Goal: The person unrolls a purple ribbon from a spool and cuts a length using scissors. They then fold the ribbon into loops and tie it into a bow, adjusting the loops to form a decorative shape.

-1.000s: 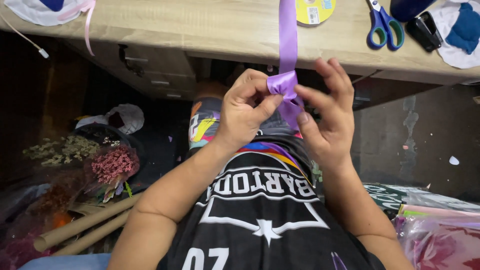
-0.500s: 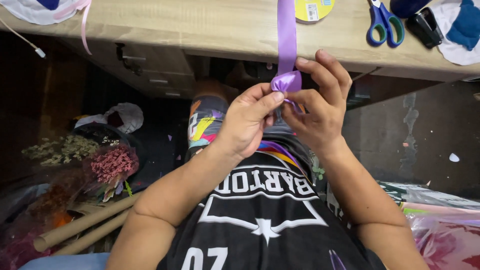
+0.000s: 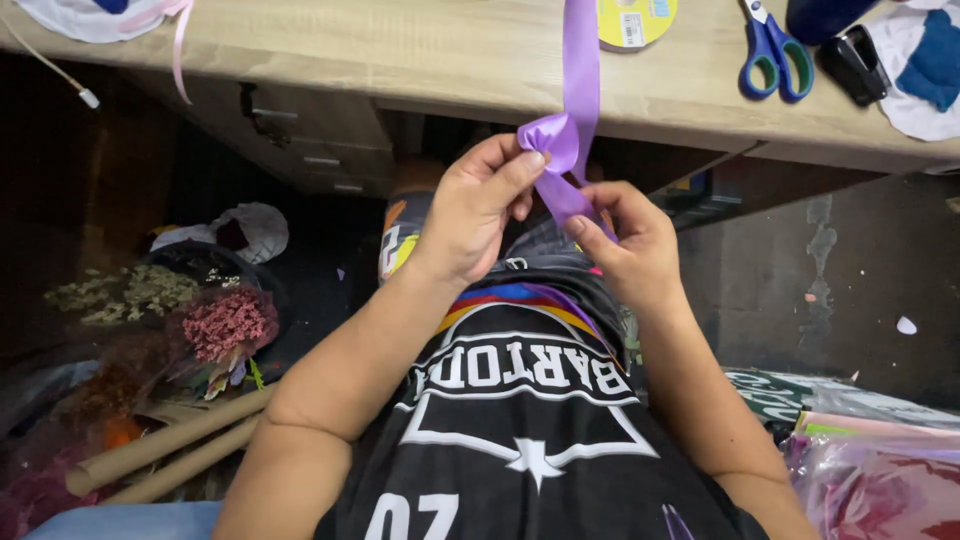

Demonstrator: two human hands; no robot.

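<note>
Head view looks down at my two hands raised just under the edge of the pale wooden surface [image 3: 420,60], working a shiny purple satin ribbon [image 3: 580,70]. My left hand [image 3: 475,215] pinches a folded loop of that ribbon between thumb and forefinger, grip closed tight on it. My right hand [image 3: 630,245] has its grip closed on the tail just below the loop, fingers curled around the strip.

Risk as I judge it: satin is slick, so the loop could slide out of my left pinch and flatten, or the fold could twist. Pulling too hard on the tail might drag the yellow ribbon spool [image 3: 635,15] off the surface, since the ribbon runs straight up to it, taut.

That ribbon looks smooth, glossy and thin, creasing softly at the loop. I think the tail passes behind my right fingers, though they hide it. Blue-handled scissors [image 3: 775,50] lie near the spool, untouched.
</note>
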